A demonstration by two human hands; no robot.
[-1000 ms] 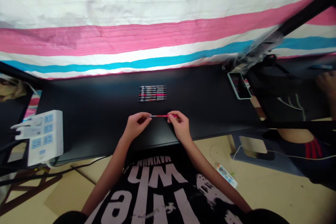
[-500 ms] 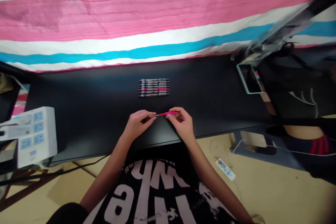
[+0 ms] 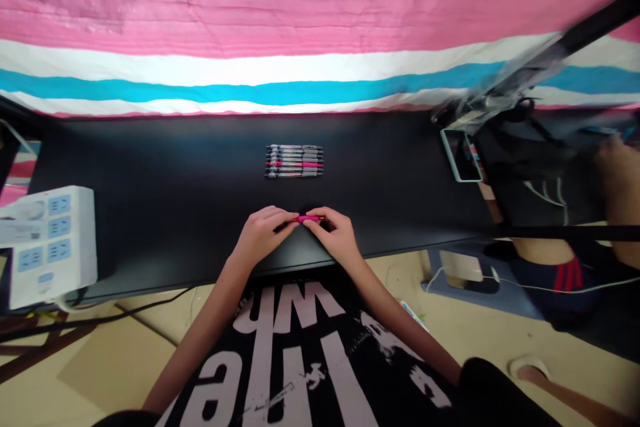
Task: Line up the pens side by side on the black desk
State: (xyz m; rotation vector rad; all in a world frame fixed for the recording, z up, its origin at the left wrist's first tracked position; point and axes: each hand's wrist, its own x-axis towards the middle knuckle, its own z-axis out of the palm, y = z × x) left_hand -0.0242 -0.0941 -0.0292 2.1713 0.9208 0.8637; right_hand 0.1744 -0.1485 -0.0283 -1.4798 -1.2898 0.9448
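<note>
My left hand (image 3: 263,233) and my right hand (image 3: 334,232) meet low over the near part of the black table, both closed in a pinch. Between their fingertips is a pink-red pen (image 3: 308,219), lying level from side to side. The left fingers grip its left end; the right fingers hold the thicker pink part. Much of the pen is hidden by the fingers, so I cannot tell whether its parts are joined. Farther back, several pens (image 3: 295,172) lie side by side in a neat stack of rows, mostly grey and clear, one of them pink-red.
A white power strip (image 3: 85,240) sits at the table's left end. Toward the right edge lies a phone (image 3: 467,155) in a pale case, near crumpled clear plastic (image 3: 470,113). A striped sheet (image 3: 250,20) hangs behind the table. Another person's arm (image 3: 623,180) shows at far right.
My right hand has moved left, closer to my left hand, and the thin length that showed between them is now mostly covered. The view has shifted slightly. Another person's arm has appeared at right.
</note>
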